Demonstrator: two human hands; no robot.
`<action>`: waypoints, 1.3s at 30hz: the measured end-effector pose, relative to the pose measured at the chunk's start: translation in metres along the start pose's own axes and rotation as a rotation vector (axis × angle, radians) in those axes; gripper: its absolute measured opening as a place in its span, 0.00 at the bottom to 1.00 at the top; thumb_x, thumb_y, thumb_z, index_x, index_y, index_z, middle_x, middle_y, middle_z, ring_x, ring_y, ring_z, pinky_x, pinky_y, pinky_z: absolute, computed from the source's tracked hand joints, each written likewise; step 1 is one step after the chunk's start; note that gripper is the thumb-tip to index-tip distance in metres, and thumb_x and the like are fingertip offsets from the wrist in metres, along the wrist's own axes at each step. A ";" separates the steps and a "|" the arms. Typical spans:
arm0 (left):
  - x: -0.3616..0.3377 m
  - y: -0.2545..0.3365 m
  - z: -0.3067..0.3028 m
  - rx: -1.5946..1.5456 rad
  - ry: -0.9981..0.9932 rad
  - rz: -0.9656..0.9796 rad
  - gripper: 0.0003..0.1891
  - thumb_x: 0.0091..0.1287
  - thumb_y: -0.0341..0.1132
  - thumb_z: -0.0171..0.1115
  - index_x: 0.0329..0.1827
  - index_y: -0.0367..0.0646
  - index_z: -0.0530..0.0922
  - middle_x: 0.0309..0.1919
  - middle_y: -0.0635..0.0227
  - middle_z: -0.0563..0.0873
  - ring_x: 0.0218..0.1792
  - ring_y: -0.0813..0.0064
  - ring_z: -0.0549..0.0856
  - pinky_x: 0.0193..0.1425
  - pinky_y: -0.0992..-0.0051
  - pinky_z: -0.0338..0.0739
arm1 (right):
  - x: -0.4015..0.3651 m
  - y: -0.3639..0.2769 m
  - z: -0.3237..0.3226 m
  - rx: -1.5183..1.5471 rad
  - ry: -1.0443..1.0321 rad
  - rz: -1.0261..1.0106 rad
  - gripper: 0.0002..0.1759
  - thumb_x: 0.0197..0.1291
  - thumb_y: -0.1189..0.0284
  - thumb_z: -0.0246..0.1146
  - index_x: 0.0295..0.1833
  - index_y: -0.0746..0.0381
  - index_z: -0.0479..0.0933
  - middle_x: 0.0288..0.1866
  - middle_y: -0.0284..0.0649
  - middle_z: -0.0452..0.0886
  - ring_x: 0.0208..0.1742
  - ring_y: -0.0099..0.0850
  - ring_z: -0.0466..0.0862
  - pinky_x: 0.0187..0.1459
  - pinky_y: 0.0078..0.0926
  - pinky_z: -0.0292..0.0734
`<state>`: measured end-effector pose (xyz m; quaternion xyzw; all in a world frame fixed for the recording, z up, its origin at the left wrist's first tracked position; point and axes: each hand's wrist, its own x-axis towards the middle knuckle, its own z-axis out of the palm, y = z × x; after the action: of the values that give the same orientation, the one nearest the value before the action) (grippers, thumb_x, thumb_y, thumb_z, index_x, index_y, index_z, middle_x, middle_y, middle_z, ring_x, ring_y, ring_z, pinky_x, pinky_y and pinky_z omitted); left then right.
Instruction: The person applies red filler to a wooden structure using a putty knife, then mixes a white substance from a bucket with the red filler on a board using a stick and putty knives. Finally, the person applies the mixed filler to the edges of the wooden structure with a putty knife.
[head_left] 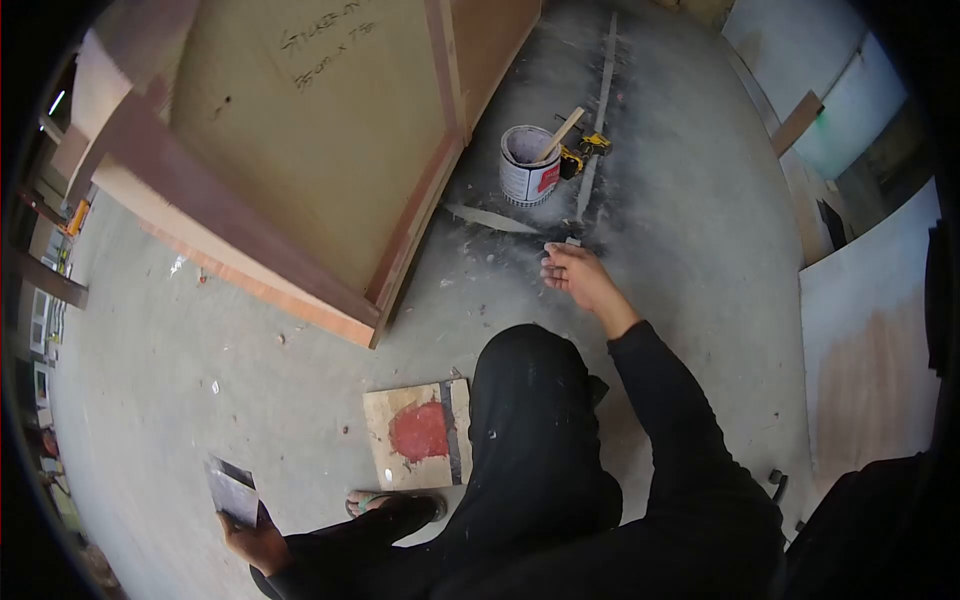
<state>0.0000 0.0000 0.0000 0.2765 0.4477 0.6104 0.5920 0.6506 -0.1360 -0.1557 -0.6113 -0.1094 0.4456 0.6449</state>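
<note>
My left hand [258,542] is low on the left, closed around a flat grey putty spreader [233,493] whose broad blade points up. Out in front, my right hand [580,277] is held over the floor with its fingers pinched together. A small greyish bit shows at those fingertips, too small to name. Just beyond that hand stands an open paint can [528,183] with a wooden stick [560,135] leaning in it. Beside my knee lies a square wooden board [382,420] bearing a patch of red paste [420,431] and a dark strip.
A large wooden cabinet-like piece [330,140] with handwriting fills the upper left. A yellow and black tool [594,145] lies beside the can. Pale panels [870,350] lean along the right. The concrete floor [270,410] has scattered scraps.
</note>
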 end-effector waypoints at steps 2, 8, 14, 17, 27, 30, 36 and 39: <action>-0.005 0.014 0.014 0.017 0.140 -0.006 0.21 0.77 0.45 0.49 0.62 0.39 0.74 0.56 0.58 0.82 0.52 0.64 0.83 0.53 0.68 0.81 | 0.026 0.012 0.004 0.191 0.094 0.151 0.26 0.66 0.58 0.65 0.63 0.61 0.73 0.52 0.43 0.78 0.48 0.38 0.83 0.48 0.36 0.81; 0.013 -0.038 0.009 0.075 0.184 -0.110 0.25 0.76 0.48 0.50 0.66 0.38 0.71 0.60 0.59 0.80 0.58 0.61 0.81 0.60 0.64 0.78 | 0.159 -0.026 -0.022 0.000 0.295 0.106 0.30 0.70 0.54 0.58 0.64 0.69 0.66 0.55 0.53 0.77 0.53 0.47 0.82 0.53 0.45 0.81; 0.014 -0.049 0.034 0.140 0.265 -0.113 0.21 0.76 0.46 0.49 0.61 0.40 0.75 0.54 0.60 0.84 0.48 0.66 0.86 0.45 0.72 0.84 | 0.254 -0.037 -0.017 0.185 0.263 0.179 0.41 0.72 0.49 0.52 0.74 0.68 0.50 0.70 0.64 0.65 0.64 0.56 0.76 0.63 0.53 0.73; 0.019 -0.045 0.014 0.114 0.219 -0.153 0.24 0.76 0.48 0.49 0.65 0.38 0.72 0.60 0.58 0.80 0.59 0.60 0.81 0.61 0.65 0.78 | 0.264 -0.038 -0.002 0.268 0.280 0.152 0.38 0.72 0.51 0.52 0.74 0.67 0.51 0.69 0.64 0.65 0.63 0.56 0.77 0.62 0.53 0.74; 0.010 -0.049 0.067 0.092 0.282 -0.145 0.24 0.79 0.47 0.45 0.65 0.37 0.71 0.60 0.59 0.80 0.58 0.61 0.81 0.61 0.62 0.79 | 0.267 -0.035 -0.034 0.427 0.273 -0.016 0.17 0.71 0.73 0.48 0.60 0.71 0.63 0.57 0.57 0.73 0.58 0.54 0.80 0.62 0.52 0.77; 0.007 -0.051 0.059 0.056 0.217 -0.141 0.24 0.79 0.46 0.44 0.67 0.36 0.68 0.63 0.58 0.78 0.60 0.60 0.80 0.63 0.59 0.77 | 0.238 -0.024 -0.066 0.365 0.131 -0.080 0.15 0.69 0.76 0.50 0.57 0.73 0.64 0.54 0.55 0.73 0.59 0.53 0.78 0.63 0.49 0.77; -0.004 -0.037 0.061 -0.033 0.188 -0.109 0.23 0.78 0.48 0.44 0.66 0.39 0.70 0.61 0.63 0.79 0.61 0.63 0.79 0.64 0.59 0.74 | 0.125 0.036 -0.108 0.315 0.048 0.040 0.09 0.69 0.67 0.57 0.36 0.58 0.72 0.38 0.42 0.80 0.48 0.46 0.84 0.54 0.49 0.82; 0.000 -0.030 0.059 -0.049 0.131 -0.091 0.23 0.78 0.49 0.43 0.65 0.43 0.72 0.59 0.67 0.81 0.59 0.65 0.80 0.61 0.61 0.75 | 0.062 0.081 -0.127 0.222 0.116 0.042 0.13 0.72 0.60 0.58 0.36 0.56 0.74 0.31 0.33 0.77 0.36 0.36 0.82 0.51 0.47 0.80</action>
<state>0.0651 0.0099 -0.0002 0.2011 0.4826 0.6104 0.5950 0.7378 -0.1912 -0.2815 -0.5631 -0.0092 0.4325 0.7041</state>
